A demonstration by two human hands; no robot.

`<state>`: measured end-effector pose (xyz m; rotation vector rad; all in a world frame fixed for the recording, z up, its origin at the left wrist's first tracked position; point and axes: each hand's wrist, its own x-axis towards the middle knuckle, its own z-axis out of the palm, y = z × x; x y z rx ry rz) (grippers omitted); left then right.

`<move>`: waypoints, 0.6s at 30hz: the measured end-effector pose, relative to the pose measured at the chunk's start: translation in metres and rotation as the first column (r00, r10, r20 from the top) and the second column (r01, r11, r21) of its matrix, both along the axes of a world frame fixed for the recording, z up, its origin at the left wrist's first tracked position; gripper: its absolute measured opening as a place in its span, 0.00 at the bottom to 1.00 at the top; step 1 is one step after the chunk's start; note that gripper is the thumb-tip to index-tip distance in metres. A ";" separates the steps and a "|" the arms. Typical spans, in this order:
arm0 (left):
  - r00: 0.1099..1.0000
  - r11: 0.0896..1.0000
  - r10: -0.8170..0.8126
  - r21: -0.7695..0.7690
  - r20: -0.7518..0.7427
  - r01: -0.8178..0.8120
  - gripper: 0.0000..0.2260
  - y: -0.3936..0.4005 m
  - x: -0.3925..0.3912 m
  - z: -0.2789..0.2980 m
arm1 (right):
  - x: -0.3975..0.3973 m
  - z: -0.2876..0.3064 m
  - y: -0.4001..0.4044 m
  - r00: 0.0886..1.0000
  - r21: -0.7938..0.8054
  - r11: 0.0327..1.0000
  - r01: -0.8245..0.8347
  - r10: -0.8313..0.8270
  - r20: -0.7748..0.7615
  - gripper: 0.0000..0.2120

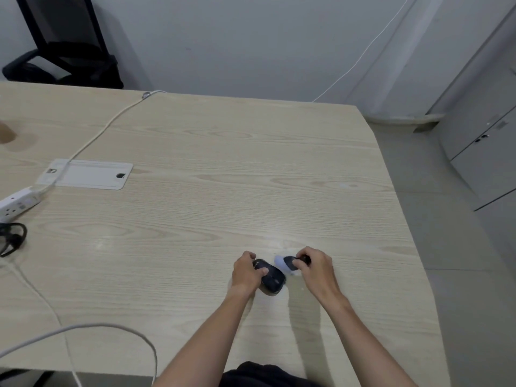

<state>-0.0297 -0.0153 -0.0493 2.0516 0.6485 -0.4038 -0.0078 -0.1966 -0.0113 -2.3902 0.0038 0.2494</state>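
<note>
A black computer mouse [272, 279] lies on the pale wooden table [223, 177], near its front right part. My left hand [247, 272] grips the mouse from the left, thumb across its top. My right hand [314, 266] pinches a small dark piece [291, 262] just right of the mouse. A small white-bluish object [280, 263] lies between the mouse and that piece; what it is I cannot tell.
A white power strip [16, 205] and a black cable bundle [11, 237] sit at the left edge. White cables [92, 141] cross the table, over a white cable hatch [89, 174]. A black chair [64, 46] stands behind; grey cabinets [485, 129] at the right.
</note>
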 end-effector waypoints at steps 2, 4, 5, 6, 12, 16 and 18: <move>1.000 1.000 0.010 0.020 -0.003 -0.010 0.19 0.000 0.000 0.000 | 0.005 0.004 0.011 0.996 0.119 0.991 0.064 -0.056 -0.070 0.04; 1.000 0.999 0.007 0.031 -0.004 -0.007 0.17 0.001 0.000 0.001 | 0.008 0.002 0.019 0.989 0.127 0.990 0.056 -0.038 -0.143 0.05; 1.000 1.000 0.007 0.030 -0.005 -0.007 0.16 0.001 0.000 0.001 | 0.009 -0.001 0.019 0.987 0.091 0.995 0.038 -0.023 -0.162 0.05; 1.000 1.000 0.007 0.025 -0.003 -0.007 0.16 0.001 0.000 0.001 | 0.010 -0.001 0.019 0.986 0.040 0.999 0.027 -0.020 -0.165 0.05; 1.000 1.000 0.008 0.023 0.005 -0.009 0.14 0.000 -0.001 0.004 | 0.028 0.005 0.031 0.997 -0.006 1.000 0.029 -0.029 -0.077 0.05; 1.000 1.000 0.021 0.002 -0.015 -0.021 0.15 -0.001 0.000 0.008 | 0.037 0.007 0.050 0.987 0.093 0.994 -0.059 0.072 -0.145 0.05; 0.999 1.000 0.020 -0.003 -0.026 -0.020 0.16 -0.002 -0.001 0.009 | 0.042 0.002 0.052 0.972 0.033 0.991 -0.131 0.135 -0.192 0.05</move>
